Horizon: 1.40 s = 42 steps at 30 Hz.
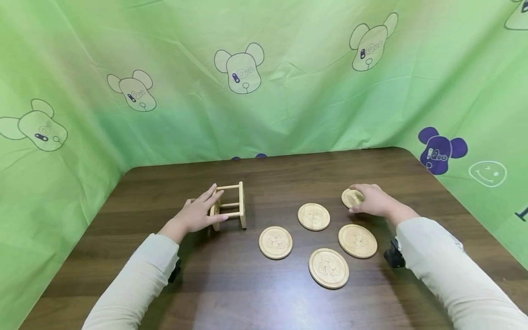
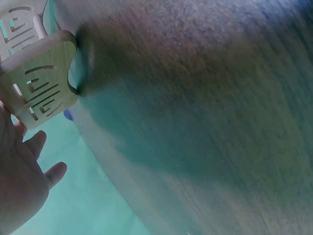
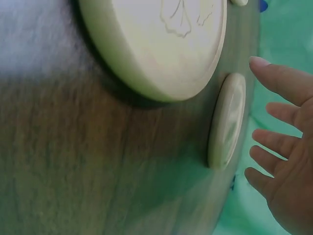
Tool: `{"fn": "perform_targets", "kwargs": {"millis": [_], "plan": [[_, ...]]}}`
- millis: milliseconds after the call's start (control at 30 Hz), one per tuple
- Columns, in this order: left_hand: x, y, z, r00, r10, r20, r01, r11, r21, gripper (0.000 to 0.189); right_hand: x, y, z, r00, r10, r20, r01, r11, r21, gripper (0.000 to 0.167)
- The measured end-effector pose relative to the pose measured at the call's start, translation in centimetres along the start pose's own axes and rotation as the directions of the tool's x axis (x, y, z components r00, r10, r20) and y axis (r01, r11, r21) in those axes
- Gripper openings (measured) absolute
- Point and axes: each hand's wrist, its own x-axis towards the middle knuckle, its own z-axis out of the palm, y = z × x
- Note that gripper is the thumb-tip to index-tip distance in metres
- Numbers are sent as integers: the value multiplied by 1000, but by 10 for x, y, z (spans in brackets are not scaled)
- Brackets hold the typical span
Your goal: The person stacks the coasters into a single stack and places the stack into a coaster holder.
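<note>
My left hand [image 1: 195,214] grips the left side panel of a small pale wooden coaster rack [image 1: 242,206], its thumb at the near side and its fingers at the far side. Slotted cut-outs mark the rack's side panel [image 2: 41,85] in the left wrist view, where two fingers stand off it. At the right, my right hand [image 1: 373,200] hovers with spread fingers over the farthest round wooden coaster [image 1: 349,197], partly covering it. From the right wrist, the fingers [image 3: 276,142] look straight, with a gap between them and that coaster [image 3: 229,120].
Several more coasters with carved leaf patterns lie flat between the hands: one [image 1: 275,243] nearest the rack, one [image 1: 314,217] behind, one [image 1: 328,268] in front and one [image 1: 357,241] below the right hand. A green printed cloth [image 1: 288,114] hangs behind the brown table [image 1: 165,183].
</note>
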Motion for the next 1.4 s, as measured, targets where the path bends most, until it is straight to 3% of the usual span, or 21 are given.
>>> {"fn": "perform_targets", "kwargs": {"millis": [200,1400], "plan": [[0,-1,1,1000,-4,-1,4,1000,-1,82,1,8,0,998,52,43,-53,998,33,72],[-1,0,-1,1000,-6,-2,6,1000,-10,81,16,13,8,999,25,48,-23,999,-47,68]]}}
